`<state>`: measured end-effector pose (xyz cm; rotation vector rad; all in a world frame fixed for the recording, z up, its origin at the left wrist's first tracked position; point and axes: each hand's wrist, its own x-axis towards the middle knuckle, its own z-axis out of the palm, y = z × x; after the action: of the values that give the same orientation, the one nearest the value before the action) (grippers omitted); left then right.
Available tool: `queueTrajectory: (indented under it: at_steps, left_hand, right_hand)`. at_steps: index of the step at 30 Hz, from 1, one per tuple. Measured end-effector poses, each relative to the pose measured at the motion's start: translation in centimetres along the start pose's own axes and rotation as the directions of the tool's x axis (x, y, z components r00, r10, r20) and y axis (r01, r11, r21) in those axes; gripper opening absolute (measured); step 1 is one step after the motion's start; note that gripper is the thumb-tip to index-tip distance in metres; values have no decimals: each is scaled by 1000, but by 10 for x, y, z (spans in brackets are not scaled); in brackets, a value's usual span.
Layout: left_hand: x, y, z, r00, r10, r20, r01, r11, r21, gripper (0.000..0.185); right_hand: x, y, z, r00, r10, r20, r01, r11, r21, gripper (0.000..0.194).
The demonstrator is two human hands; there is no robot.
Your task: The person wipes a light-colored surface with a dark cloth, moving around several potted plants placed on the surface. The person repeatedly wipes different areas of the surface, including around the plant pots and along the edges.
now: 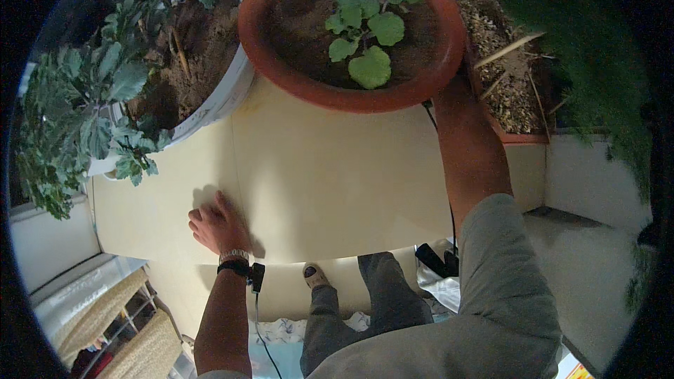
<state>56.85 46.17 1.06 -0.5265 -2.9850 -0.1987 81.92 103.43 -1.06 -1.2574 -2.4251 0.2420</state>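
My left hand (216, 222) is over a smooth cream ledge (337, 184), its thumb apart and its other fingers loosely curled. It holds nothing; whether it touches the surface is unclear. On that wrist are a beaded bracelet (233, 254) and a black band with a small black device (256, 277) and a cable. My right arm reaches forward between a reddish-brown round pot (337, 101) and a rectangular planter (521, 138). The round pot's rim hides my right hand, so its grip is out of sight. A small plant with scalloped green leaves (371, 67) grows in the round pot's brown soil.
A white pot (221, 105) with leafy plants (97, 95) stands at the left. Gritty soil (500, 37) and dry stalks fill the planter, beside feathery greenery (595, 63). A black cable (452, 221) runs along my right arm. A rack (126, 321) is lower left.
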Motion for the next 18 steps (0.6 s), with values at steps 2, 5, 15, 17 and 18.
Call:
queueTrajectory:
  at_steps: [2,5,15,17,18]
  left_hand:
    - [0,-1,1,1000,-1,-1,1,1000,1,64]
    - [1,0,1,1000,-4,18,4,1000,12,63]
    - [-1,5,-3,1000,16,25,-19,995,100,71]
    - [-1,6,-2,1000,28,-11,-27,995,98,72]
    - [-2,6,-1,999,29,-14,-27,992,122,73]
  right_hand:
    - [10,0,-1,999,-1,40,1,1000,-4,61]
    - [4,-4,-4,998,-42,38,43,999,-10,58]
    - [-176,-91,-30,922,-316,-224,332,942,38,54]
    - [-223,-119,-38,955,-256,-152,272,958,90,56]
    - [-245,-131,-42,969,-225,-103,237,963,130,58]
